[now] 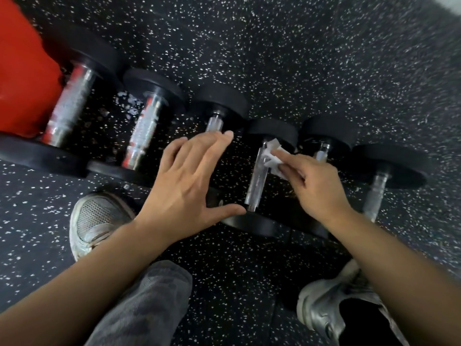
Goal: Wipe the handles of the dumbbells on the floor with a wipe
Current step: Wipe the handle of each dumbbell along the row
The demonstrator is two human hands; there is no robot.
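Several black dumbbells with chrome handles lie in a row on the speckled floor. My right hand [313, 182] pinches a small white wipe [274, 158] against the far end of the middle dumbbell's handle [257, 181]. My left hand [192, 181] hovers open, fingers spread, above the dumbbell to its left and hides most of that dumbbell's handle [214, 123]. Two bigger dumbbells [69, 103] [144, 131] lie at the left. Two smaller dumbbells [321, 153] [376, 193] lie at the right.
A red object [22, 71] stands at the far left, touching the biggest dumbbell. My two grey shoes [97, 221] [331, 303] rest on the floor just in front of the row. Open rubber floor [324, 58] stretches beyond the dumbbells.
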